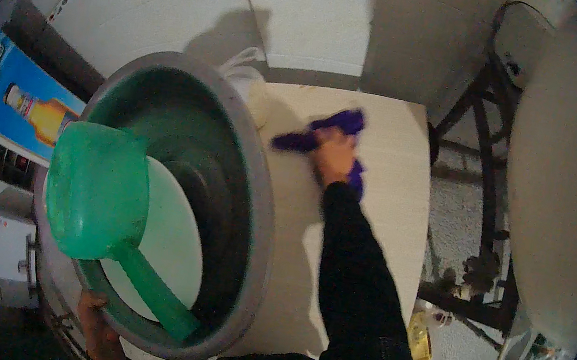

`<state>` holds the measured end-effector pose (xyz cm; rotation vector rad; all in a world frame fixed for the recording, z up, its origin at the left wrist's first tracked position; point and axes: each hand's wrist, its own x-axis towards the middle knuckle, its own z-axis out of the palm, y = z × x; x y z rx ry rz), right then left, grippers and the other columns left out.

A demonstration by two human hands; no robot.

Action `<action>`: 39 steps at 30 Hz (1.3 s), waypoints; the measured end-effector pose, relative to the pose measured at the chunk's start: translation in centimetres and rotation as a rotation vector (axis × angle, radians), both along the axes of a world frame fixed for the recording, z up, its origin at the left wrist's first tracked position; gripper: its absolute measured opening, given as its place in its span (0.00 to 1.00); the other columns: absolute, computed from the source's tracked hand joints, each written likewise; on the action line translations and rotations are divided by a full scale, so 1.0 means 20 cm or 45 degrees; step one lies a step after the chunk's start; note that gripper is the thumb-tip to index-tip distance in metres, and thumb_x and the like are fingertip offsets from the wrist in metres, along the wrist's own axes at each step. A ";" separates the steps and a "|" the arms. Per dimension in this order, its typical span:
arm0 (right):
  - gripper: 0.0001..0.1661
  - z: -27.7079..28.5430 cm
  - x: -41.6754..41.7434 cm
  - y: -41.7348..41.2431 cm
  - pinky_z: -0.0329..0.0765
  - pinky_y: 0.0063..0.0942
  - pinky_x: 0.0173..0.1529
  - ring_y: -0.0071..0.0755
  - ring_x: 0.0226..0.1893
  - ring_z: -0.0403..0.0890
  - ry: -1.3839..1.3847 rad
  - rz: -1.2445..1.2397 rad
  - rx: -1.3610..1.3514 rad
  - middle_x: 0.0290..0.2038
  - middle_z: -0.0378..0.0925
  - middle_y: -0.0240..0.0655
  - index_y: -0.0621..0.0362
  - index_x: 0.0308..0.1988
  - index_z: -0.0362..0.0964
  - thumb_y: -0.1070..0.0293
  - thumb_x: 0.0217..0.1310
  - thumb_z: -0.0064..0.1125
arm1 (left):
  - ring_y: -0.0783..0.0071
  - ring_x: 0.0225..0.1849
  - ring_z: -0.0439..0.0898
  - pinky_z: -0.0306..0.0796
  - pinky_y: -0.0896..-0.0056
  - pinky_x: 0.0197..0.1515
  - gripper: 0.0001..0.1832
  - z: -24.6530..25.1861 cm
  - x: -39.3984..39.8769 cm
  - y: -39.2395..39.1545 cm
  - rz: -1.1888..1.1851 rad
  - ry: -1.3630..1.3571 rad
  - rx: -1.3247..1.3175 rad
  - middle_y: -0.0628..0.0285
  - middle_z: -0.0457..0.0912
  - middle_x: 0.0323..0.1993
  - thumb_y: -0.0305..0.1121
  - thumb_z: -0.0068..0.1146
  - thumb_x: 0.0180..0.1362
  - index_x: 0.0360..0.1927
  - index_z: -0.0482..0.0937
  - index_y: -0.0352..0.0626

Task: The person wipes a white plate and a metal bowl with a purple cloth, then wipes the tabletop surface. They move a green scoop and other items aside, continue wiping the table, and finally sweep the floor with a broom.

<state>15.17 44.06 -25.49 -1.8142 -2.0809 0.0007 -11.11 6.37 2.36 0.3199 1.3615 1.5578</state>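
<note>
My right hand presses a crumpled purple cloth onto the pale wooden tabletop; both are slightly blurred. At the lower left, my left hand grips the rim of a large grey basin with a dark green inside. The basin is tilted up beside the cloth, its open side facing me. A green plastic dipper lies over its left part, handle pointing down and right. Behind the dipper, a pale round piece shows in the basin; what it is I cannot tell.
Behind the basin stands a white plastic bag near the tiled wall. A dark metal frame stands right of the table, beside a large pale rounded object. A yellow container and clutter lie on the floor. A blue bottle-printed panel is at left.
</note>
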 end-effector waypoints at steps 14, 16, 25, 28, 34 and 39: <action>0.26 0.18 -0.38 0.32 0.62 0.48 0.53 0.46 0.51 0.62 0.097 0.385 -0.096 0.52 0.66 0.29 0.36 0.47 0.70 0.57 0.41 0.59 | 0.68 0.33 0.70 0.65 0.68 0.39 0.07 -0.26 -0.28 -0.29 0.135 1.184 -0.172 0.61 0.72 0.30 0.34 0.48 0.47 0.28 0.70 0.43; 0.24 0.17 -0.40 0.47 0.62 0.48 0.53 0.47 0.51 0.62 -0.063 0.191 -0.112 0.51 0.66 0.30 0.35 0.47 0.70 0.55 0.45 0.56 | 0.70 0.31 0.70 0.64 0.68 0.36 0.07 -0.21 -0.25 -0.23 0.262 1.027 -0.307 0.62 0.71 0.30 0.35 0.46 0.49 0.27 0.71 0.43; 0.22 0.19 0.22 0.71 0.59 0.50 0.53 0.46 0.54 0.60 -0.037 -0.482 -0.121 0.51 0.66 0.31 0.36 0.49 0.69 0.55 0.50 0.50 | 0.68 0.29 0.70 0.67 0.65 0.36 0.07 -0.17 0.01 -0.07 0.565 0.862 -0.317 0.65 0.68 0.26 0.39 0.48 0.45 0.24 0.68 0.48; 0.26 0.16 0.11 0.74 0.58 0.53 0.55 0.48 0.55 0.59 -0.143 -0.213 -0.192 0.58 0.59 0.23 0.31 0.51 0.67 0.53 0.47 0.53 | 0.68 0.29 0.70 0.68 0.64 0.36 0.08 -0.18 0.02 -0.04 0.537 0.808 -0.299 0.66 0.68 0.26 0.40 0.48 0.44 0.24 0.67 0.49; 0.25 0.21 -0.14 0.45 0.63 0.46 0.52 0.42 0.53 0.62 -0.114 0.689 -0.333 0.54 0.64 0.17 0.33 0.44 0.73 0.61 0.38 0.63 | 0.68 0.40 0.68 0.67 0.63 0.41 0.11 -0.22 -0.26 -0.24 0.398 0.615 -0.391 0.64 0.66 0.36 0.42 0.45 0.50 0.32 0.67 0.48; 0.25 0.23 -0.02 -0.11 0.65 0.44 0.49 0.42 0.50 0.63 -0.236 1.492 -0.418 0.50 0.68 0.15 0.35 0.39 0.75 0.59 0.31 0.66 | 0.66 0.48 0.64 0.64 0.61 0.48 0.16 -0.22 0.03 -0.19 0.185 1.117 -0.233 0.58 0.63 0.46 0.45 0.37 0.57 0.43 0.66 0.47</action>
